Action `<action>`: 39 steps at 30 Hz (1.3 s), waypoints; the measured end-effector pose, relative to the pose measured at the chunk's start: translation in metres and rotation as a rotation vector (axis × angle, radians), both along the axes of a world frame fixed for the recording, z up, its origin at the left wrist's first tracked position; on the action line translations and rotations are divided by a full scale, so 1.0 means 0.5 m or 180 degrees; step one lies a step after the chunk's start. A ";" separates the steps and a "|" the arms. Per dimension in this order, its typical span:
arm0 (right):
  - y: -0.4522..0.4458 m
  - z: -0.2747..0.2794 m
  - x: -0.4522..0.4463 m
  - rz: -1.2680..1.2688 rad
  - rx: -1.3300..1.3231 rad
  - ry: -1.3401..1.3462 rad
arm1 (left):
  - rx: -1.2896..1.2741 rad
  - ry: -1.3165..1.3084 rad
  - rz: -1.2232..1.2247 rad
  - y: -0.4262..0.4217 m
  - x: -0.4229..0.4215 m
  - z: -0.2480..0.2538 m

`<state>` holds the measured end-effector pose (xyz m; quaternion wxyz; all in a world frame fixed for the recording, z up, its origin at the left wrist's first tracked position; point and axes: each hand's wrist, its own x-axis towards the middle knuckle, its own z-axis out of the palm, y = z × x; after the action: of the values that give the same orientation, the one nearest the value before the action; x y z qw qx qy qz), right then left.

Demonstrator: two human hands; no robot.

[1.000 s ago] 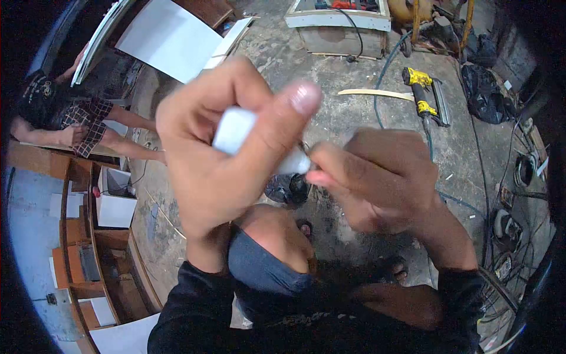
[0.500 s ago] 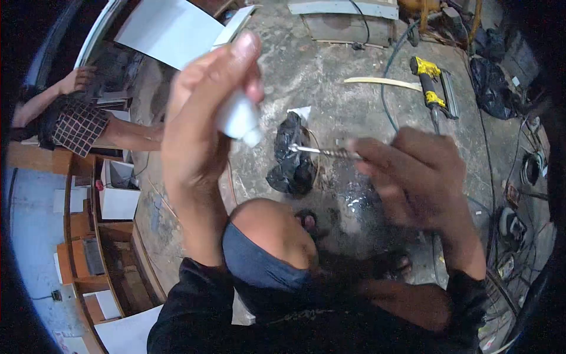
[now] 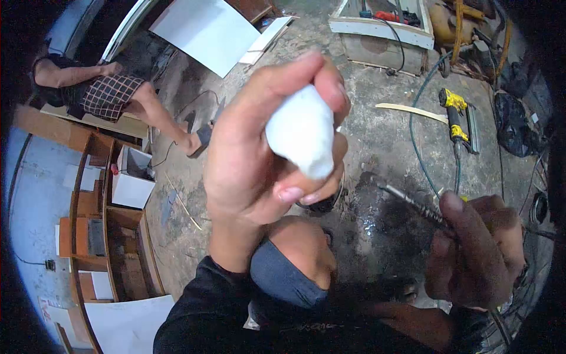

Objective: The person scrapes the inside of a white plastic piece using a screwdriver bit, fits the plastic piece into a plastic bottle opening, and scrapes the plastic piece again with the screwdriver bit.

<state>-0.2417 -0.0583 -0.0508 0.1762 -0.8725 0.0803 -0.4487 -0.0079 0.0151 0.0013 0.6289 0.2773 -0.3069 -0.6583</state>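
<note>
My left hand (image 3: 239, 138) is raised in the middle of the view, fingers wrapped round a small white bottle (image 3: 299, 127) with a narrowed end facing down. My right hand (image 3: 480, 251), lower and to the right, pinches a slim metal rod (image 3: 407, 202) with a spiral-patterned shaft. Its thin end points up and left, apart from the bottle. The rod's rear part is hidden by the fingers. Below the left hand my bent knee (image 3: 303, 251) shows, with dark blue cloth (image 3: 283, 274) over the thigh.
A yellow and black nail gun (image 3: 455, 121) lies at right beside a wood strip (image 3: 413, 112) and a green hose (image 3: 417, 141). Another person (image 3: 112, 94) in checked shorts is at upper left, near a white panel (image 3: 206, 32). Wooden shelving (image 3: 106, 236) stands at left.
My left hand has moved right with the bottle and turned it. My right hand has moved right and down with the rod. The view has shifted; the black plastic bag is now hidden.
</note>
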 end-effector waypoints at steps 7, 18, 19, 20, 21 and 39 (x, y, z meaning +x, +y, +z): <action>0.023 0.040 -0.006 -0.0105 -0.0127 -0.0007 | -0.0145 -0.0331 -0.0131 0.006 -0.002 0.006; 0.043 0.051 0.043 -0.0345 -0.0585 0.0044 | -0.0181 -0.1542 0.0851 0.003 -0.036 0.012; 0.044 0.047 0.048 -0.0398 -0.0579 -0.0003 | -0.0210 -0.1685 0.1034 0.002 -0.046 0.010; 0.040 0.044 0.057 -0.0450 -0.0533 -0.0083 | -0.0229 -0.1833 0.1220 0.002 -0.056 0.009; 0.037 0.039 0.067 -0.0506 -0.0475 -0.0178 | -0.0239 -0.1983 0.1408 0.001 -0.067 0.007; -0.065 -0.113 0.141 0.1261 0.0712 -0.0216 | -0.0460 -0.5018 0.1432 -0.010 -0.039 -0.026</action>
<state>-0.1713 -0.0907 -0.1074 0.3590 -0.8307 -0.0493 -0.4227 -0.0272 0.0101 -0.0116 0.3621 0.6718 -0.6372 -0.1072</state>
